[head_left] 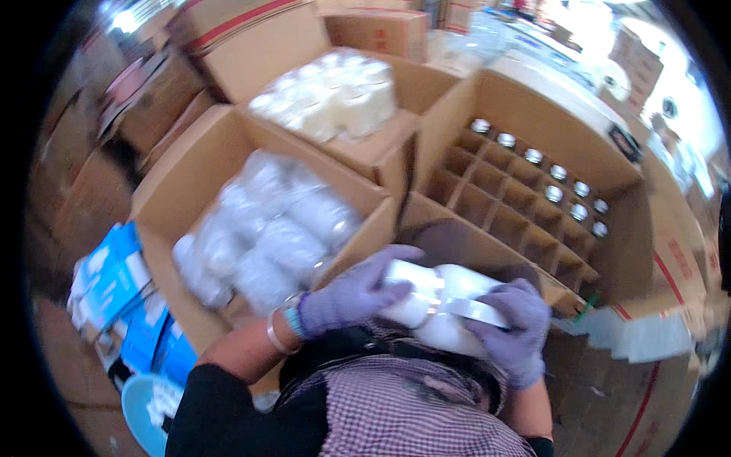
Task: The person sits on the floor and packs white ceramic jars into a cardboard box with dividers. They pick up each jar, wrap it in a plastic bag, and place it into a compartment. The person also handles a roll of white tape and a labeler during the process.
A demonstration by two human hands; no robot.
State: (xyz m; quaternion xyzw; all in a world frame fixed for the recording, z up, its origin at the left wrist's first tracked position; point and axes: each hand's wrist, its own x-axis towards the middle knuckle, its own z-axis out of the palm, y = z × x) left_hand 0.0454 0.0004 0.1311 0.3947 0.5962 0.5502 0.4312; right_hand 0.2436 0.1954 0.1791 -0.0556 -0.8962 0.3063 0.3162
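In front of my waist, a white flask-like bottle lies on its side, with a shiny band around it and a pale strap-like handle. My left hand, in a purple knit glove, grips its left end with the thumb on top. Around the right end and the handle, my right hand is closed in a matching glove. To the left stands an open cardboard box with several plastic-wrapped white bottles. On the right is a divided carton holding several bottles with silvery caps.
White bottle-like containers stand clustered on a box behind. At lower left are blue-and-white packets and a light-blue basin with white bits inside. Brown cartons crowd the back. A dark flat object lies on the right carton's far edge.
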